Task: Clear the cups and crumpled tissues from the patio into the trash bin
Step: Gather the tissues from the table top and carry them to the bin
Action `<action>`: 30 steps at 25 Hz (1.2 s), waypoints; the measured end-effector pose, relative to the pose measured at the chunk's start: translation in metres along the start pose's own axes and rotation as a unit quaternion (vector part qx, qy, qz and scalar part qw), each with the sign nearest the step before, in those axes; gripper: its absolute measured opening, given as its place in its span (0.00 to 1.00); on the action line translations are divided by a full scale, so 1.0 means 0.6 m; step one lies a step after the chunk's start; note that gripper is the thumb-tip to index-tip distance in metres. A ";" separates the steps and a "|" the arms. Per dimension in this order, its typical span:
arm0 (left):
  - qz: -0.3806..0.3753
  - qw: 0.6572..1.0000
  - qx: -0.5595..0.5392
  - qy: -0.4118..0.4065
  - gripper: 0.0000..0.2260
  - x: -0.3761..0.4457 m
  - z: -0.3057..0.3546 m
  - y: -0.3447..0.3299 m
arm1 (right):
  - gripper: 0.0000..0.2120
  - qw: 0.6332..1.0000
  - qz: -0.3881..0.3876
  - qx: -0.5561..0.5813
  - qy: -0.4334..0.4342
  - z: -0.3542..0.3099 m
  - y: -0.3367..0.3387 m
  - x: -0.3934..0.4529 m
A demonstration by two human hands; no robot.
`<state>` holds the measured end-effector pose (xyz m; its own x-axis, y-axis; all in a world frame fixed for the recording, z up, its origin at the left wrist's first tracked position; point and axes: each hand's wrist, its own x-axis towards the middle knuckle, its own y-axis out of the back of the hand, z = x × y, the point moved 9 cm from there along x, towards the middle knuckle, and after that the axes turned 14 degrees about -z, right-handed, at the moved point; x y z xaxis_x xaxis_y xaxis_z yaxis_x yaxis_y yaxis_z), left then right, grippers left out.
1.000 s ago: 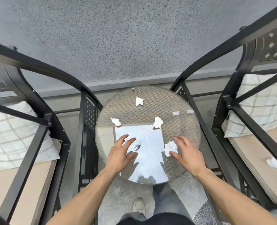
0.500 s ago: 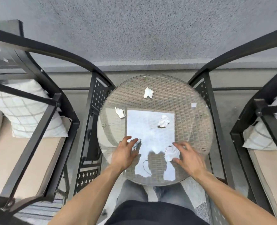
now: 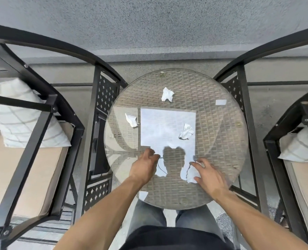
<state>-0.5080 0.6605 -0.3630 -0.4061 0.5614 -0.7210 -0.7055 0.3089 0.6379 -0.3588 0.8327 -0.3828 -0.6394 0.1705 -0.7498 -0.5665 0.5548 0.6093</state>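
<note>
Crumpled tissues lie scattered on the round glass worktop (image 3: 227,141): one at the far side (image 3: 167,94), one toward the left (image 3: 131,120), one right of centre (image 3: 186,131), and one at the near edge (image 3: 192,173) under the right hand (image 3: 208,175). That hand's fingers are curled around the near tissue and touching it, closing on it but not clearly clamped. The left hand (image 3: 144,166) has its fingertips pinched together on the glass; whether a tissue sits inside that pinch I cannot tell, since glare and the hand hide the spot. No cups and no trash bin are in view.

The tissues should weigh next to nothing and crush at any touch, so a loose pinch anywhere on the wad will lift one. The glass is smooth, so a wad may skid away from a sideways push; coming down from above and closing the fingers around it looks safer. Several could be gathered into one hand, though a light breeze could carry loose ones off.
</note>
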 end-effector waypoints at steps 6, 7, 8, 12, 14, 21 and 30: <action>-0.035 0.998 0.026 -0.041 0.18 0.030 -0.027 -0.011 | 0.23 1.000 0.001 0.002 -0.015 0.001 0.001 0.022; -0.038 0.998 0.016 -0.049 0.17 0.035 -0.034 -0.008 | 0.22 1.000 -0.001 0.000 -0.010 -0.004 0.003 0.030; -0.039 0.998 -0.002 -0.053 0.15 0.040 -0.042 -0.001 | 0.19 1.000 -0.003 0.002 -0.004 -0.009 0.008 0.037; 0.006 0.990 -0.138 -0.032 0.12 0.058 -0.084 0.065 | 0.09 0.996 0.025 0.086 0.006 -0.035 0.064 0.065; 0.068 0.975 -0.210 -0.013 0.11 0.063 -0.113 0.118 | 0.07 0.988 0.066 0.140 0.005 -0.042 0.111 0.077; 0.110 0.935 -0.325 0.087 0.27 0.127 -0.205 0.222 | 0.04 0.976 0.099 0.195 0.007 -0.060 0.206 0.138; 0.099 0.953 -0.248 0.146 0.16 0.159 -0.217 0.197 | 0.17 0.988 0.092 0.100 -0.067 -0.072 0.187 0.176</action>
<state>-0.7061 0.6505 -0.3916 -0.6537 0.3108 -0.6900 -0.7558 -0.2219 0.6161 -0.5125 0.8776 -0.3825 -0.6395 0.3829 -0.6667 -0.3243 0.6520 0.6854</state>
